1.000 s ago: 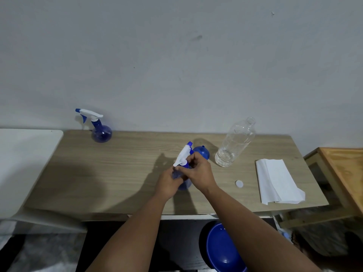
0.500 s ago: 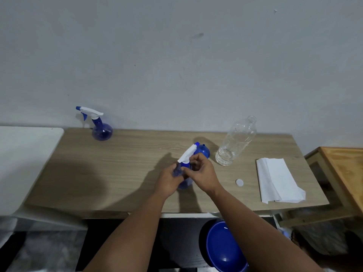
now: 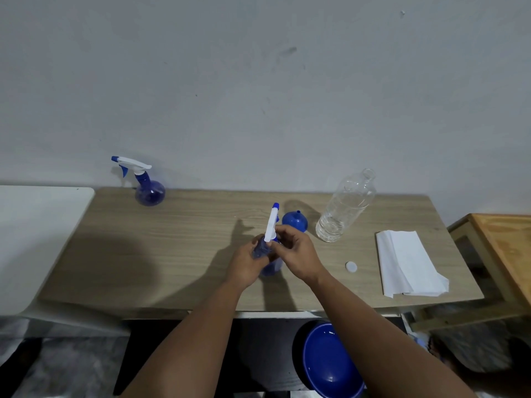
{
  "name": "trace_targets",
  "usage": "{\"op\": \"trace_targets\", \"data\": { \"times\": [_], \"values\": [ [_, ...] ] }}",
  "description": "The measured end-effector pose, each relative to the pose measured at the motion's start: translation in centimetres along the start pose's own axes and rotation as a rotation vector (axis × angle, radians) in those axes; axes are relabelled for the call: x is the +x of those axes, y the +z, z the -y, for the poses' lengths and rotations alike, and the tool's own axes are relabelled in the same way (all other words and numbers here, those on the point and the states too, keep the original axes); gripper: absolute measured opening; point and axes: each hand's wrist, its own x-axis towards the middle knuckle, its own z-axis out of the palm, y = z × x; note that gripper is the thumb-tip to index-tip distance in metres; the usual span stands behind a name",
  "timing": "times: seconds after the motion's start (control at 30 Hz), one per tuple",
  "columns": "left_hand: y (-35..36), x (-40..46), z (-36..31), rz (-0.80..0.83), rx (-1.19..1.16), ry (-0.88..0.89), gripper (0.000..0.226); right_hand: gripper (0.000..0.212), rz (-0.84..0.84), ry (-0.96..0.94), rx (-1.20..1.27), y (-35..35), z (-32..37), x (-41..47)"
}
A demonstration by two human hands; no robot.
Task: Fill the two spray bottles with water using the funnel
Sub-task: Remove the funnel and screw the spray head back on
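At the far left of the tabletop [image 3: 178, 242], near the wall, a blue spray bottle [image 3: 148, 188] stands upright with its white trigger head on. In the middle, your left hand [image 3: 247, 264] wraps around the round body of a second spray bottle [image 3: 270, 267], and your right hand [image 3: 297, 254] pinches its neck just under the white trigger head [image 3: 271, 224], which points away from you. Just behind that bottle, the blue funnel [image 3: 294, 221] sits mouth down. To its right stands a clear plastic bottle [image 3: 346, 206], uncapped, with a little water at the bottom. Its white cap [image 3: 351, 266] lies nearer you, beside a folded white cloth [image 3: 408, 264]. Below the tabletop edge sits a blue basin [image 3: 327, 366].
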Motion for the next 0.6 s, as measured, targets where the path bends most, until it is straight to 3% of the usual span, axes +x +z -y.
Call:
{"op": "trace_targets", "data": {
  "times": [0.2, 0.47, 0.6],
  "values": [
    [0.2, 0.0, 0.1, -0.001, 0.002, 0.006, 0.044, 0.03, 0.002, 0.049, 0.066, 0.1, -0.1, 0.1],
    [0.1, 0.2, 0.4, -0.017, -0.003, -0.02, 0.037, 0.031, -0.153, 0.086, 0.036, 1.5, -0.4, 0.1],
    [0.4, 0.1, 0.0, -0.016, -0.038, -0.02, 0.04, 0.026, -0.084, 0.075, 0.122, 0.8, 0.1, 0.3]
  ]
}}
